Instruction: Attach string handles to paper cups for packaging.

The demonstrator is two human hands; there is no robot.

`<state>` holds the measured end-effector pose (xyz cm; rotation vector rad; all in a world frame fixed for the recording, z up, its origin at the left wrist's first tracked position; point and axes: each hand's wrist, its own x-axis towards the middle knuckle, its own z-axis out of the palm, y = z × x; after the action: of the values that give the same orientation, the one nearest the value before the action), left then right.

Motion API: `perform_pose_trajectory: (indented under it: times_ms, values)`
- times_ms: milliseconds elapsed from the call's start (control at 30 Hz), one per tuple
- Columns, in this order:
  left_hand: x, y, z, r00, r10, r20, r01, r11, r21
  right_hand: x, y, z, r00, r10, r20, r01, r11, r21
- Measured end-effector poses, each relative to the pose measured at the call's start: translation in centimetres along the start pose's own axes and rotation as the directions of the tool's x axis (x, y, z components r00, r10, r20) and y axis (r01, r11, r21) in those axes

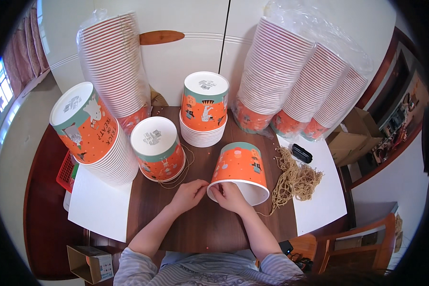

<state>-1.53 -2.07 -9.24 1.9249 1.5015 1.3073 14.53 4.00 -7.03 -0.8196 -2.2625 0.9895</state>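
An orange and green printed paper bucket [240, 164] lies tilted on the brown table, its white-rimmed mouth toward me. At the left edge of its rim, my left hand [189, 195] is closed in a pinch on the outside. My right hand [231, 195] reaches into the mouth with its fingers curled, close to the same edge. What either set of fingertips grips is too small to see. Beside the bucket on the right lies a loose heap of tan cord [298, 178], with one strand trailing toward the rim. An upside-down bucket [158, 155] stands left, cord looped beside it.
Upside-down bucket stacks stand at left [88, 124] and centre back [204, 107]. Tall plastic-wrapped stacks rise at back left [112, 62] and back right [276, 66]. A small black case [301, 153] sits beyond the cord. A wooden chair [357, 252] is at lower right.
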Motion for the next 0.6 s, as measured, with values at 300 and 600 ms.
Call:
perform_pose_trajectory:
  times_ms: [300, 600]
  values:
    - [-0.4, 0.7, 0.5, 0.98, -0.199, 0.0, 0.198, 0.977, -0.078, -0.2, -1.5, -0.2, 0.999, -0.03, 0.011, 0.032, 0.949, -0.315]
    - [0.6, -0.3, 0.9, 0.966, -0.225, -0.13, 0.137, 0.867, -0.48, 0.2, -3.4, -3.2, 0.934, -0.354, -0.05, 0.235, 0.713, -0.661]
